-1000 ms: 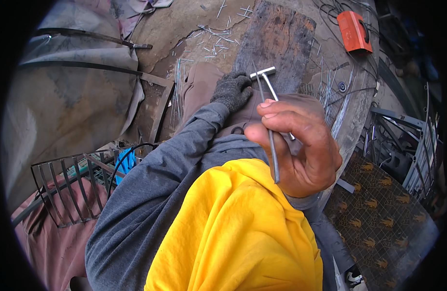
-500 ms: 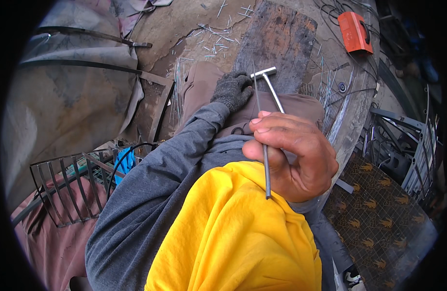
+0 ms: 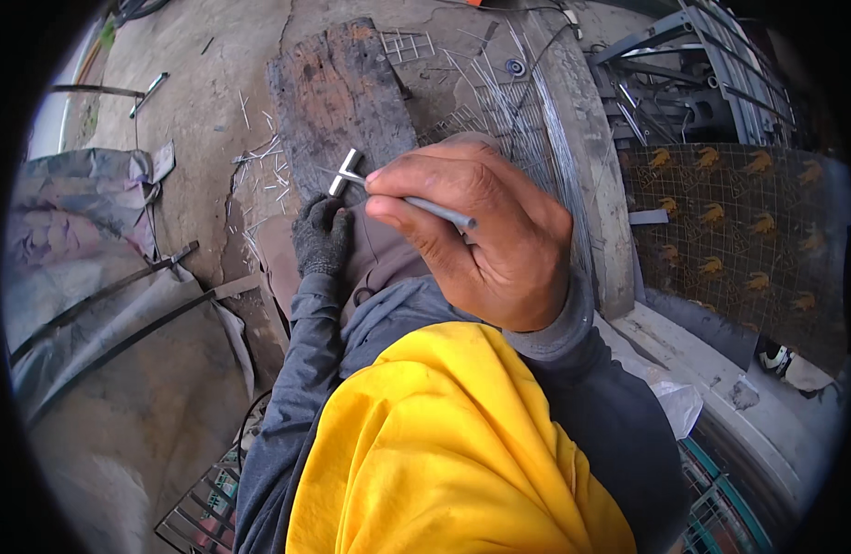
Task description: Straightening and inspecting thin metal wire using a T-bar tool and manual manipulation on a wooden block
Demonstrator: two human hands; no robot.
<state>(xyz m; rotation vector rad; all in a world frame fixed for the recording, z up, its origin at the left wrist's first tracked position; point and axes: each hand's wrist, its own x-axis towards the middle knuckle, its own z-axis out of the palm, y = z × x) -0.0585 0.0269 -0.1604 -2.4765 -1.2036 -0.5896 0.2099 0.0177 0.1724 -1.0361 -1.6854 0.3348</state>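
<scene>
Bare and raised in the middle, my right hand [image 3: 513, 217] pinches a slim grey rod [image 3: 439, 212] between thumb and fingers. The rod's thicker end points back toward me. Beyond these fingertips is a shiny T-shaped metal piece [image 3: 348, 171]; the rod crosses it in the view, and the hand hides most of its stem. My left hand [image 3: 322, 242], in a dark knitted glove, is low by my lap. Its fingers are curled at the near end of the T-piece's crossbar and appear to grip it. Their exact hold is partly hidden.
A worn wooden plank [image 3: 337, 92] lies ahead of my knees. Short rod pieces [image 3: 276, 175] litter the ground to its left. Long thin metal rods [image 3: 559, 138] lie right, near a metal frame [image 3: 656, 46] and a patterned dark sheet [image 3: 721, 231]. A grey tarp [image 3: 148, 369] covers the left side.
The view has swung right. My right hand has turned, so the rod now slants sideways instead of standing nearly upright. The T-piece's crossbar now appears steeper, still beside my gloved left fingers.
</scene>
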